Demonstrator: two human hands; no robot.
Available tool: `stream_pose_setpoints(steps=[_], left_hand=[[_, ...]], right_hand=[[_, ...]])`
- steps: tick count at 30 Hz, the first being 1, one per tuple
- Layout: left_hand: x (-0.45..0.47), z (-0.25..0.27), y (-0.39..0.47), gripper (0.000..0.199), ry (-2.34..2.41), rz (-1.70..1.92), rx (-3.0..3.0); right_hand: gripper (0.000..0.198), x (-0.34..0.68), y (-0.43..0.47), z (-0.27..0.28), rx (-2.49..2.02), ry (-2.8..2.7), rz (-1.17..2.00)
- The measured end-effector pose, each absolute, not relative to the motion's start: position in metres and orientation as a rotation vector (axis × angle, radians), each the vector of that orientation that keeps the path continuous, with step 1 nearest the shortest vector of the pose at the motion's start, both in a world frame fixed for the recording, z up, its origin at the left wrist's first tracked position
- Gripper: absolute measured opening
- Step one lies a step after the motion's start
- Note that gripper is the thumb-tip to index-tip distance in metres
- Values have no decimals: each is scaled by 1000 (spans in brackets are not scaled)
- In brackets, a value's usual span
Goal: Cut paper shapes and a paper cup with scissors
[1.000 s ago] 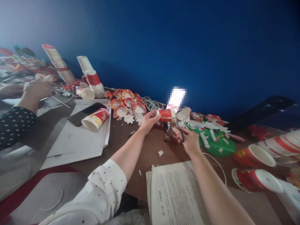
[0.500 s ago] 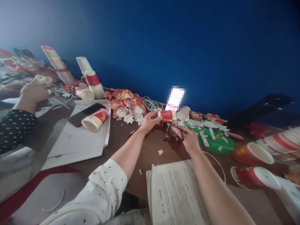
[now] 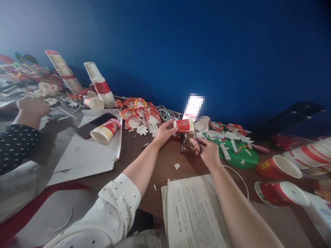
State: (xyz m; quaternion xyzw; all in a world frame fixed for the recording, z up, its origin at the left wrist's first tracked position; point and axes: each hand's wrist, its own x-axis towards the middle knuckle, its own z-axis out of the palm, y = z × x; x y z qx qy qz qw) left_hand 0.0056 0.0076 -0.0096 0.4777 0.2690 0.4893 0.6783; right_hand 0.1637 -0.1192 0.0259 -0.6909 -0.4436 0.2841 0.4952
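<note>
My left hand [image 3: 164, 133] is closed around the base end of a red and white paper cup [image 3: 184, 126], which lies sideways in the air above the brown table. In my right hand [image 3: 208, 151] is a pair of scissors [image 3: 198, 146], its dark handle looped by my fingers. The blades point up at the cup's rim end; whether they are biting into the paper I cannot tell. Behind the cup a brightly lit phone screen [image 3: 193, 107] leans near the wall. Small white paper scraps [image 3: 177, 166] lie on the table below my hands.
Cut red and white paper pieces [image 3: 141, 115] are heaped left of my hands. A green sheet [image 3: 240, 156] with scraps lies to the right, near paper cups [image 3: 287, 167]. Printed pages [image 3: 193, 210] lie in front. At left, a co-worker's hand [image 3: 33, 108] is beside stacked cups [image 3: 64, 74].
My hands stay nearly in place, with the cup and scissors shifted only slightly. At the left, the co-worker's hand has moved a little left and down, away from the white paper piece.
</note>
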Motion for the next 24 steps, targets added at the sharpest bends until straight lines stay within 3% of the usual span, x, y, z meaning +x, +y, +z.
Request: stream_pose_setpoints(steps=[4,8,24], left_hand=[[4,-5,3,78,601,1044,953],[2,-1,0,70,715,918,976],[6,-8,5,60,775,1091,1090]], right_hand=[[41,164,-118,22,-1653,-1093,686],[46,160,-120,22,-1641,-1140,720],[53,153,-120,22,-1643,-1132,730]])
